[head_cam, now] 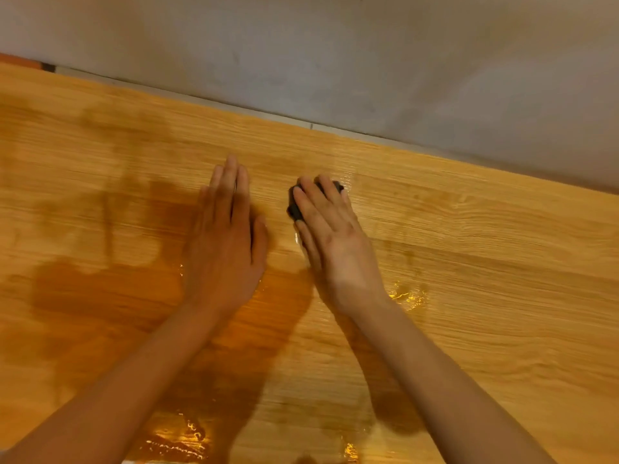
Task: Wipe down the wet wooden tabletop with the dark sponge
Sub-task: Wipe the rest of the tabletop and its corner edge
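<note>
On the far left, a small strip of orange-red edge [20,60] shows where the wooden tabletop [485,296] meets the grey wall [335,45]. The tabletop fills most of the view and slopes down to the right. Its left part has big dark wet patches [100,289]. Near the bottom edge, shiny puddles [177,440] catch the light.

Next comes the left hand [227,242]. It lies palm down on the wood, with the fingers straight and close together and the thumb out to the side. It holds nothing. A dark shadow falls to the left of it and under the arm.

A bare strip of wood sits between the two hands, so they do not touch.

Then comes the right hand [330,236]. It lies flat on top of the dark sponge [296,207] and presses it onto the wood. The fingers are mostly straight and a little spread. The hand hides most of the sponge; only dark bits peek out at the left side and past the fingertips. The picture is blurry here, so the fingertips may bend a bit over the far edge. The wood just past the sponge looks shiny. Another small wet glint [408,294] shines beside the right wrist.

On the right, the wood looks lighter, and the wall runs along its far edge.
</note>
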{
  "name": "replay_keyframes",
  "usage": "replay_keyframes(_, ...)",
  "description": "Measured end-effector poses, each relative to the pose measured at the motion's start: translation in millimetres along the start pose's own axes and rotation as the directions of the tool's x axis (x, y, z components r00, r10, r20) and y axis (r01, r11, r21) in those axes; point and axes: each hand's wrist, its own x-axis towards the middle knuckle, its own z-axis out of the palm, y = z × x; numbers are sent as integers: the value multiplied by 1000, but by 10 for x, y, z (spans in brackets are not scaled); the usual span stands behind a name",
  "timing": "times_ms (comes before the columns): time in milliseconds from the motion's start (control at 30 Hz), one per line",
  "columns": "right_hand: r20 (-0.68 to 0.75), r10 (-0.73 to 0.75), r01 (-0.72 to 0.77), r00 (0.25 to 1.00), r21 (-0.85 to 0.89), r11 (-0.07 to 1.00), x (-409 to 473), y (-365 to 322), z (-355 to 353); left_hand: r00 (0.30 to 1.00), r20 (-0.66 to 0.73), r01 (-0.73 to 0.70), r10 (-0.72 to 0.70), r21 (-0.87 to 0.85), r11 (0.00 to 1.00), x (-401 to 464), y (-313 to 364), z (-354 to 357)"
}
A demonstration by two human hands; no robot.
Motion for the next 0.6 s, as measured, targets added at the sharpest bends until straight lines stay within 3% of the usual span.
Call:
replay_keyframes(133,-177,255,-256,951,15,967,649,343,-229,1000,-7,-15,15,10,1000,11,-27,13)
replay_keyframes(200,-226,320,-311,920,73,947,628,292,-188,1000,1,-13,13,19,1000,-1,-36,23)
replay_keyframes(367,-74,85,-84,994,13,996,-368,-37,42,1000,-13,-12,12,22,1000,-6,-25,27)
replay_keyframes(433,-9,24,-24,1000,-57,998,-292,121,-56,1000,-18,-15,16,23,1000,0,-27,33)
replay_keyframes(600,-220,282,-301,934,-58,952,504,465,-276,998,-40,-38,39,14,999,-8,-42,37)
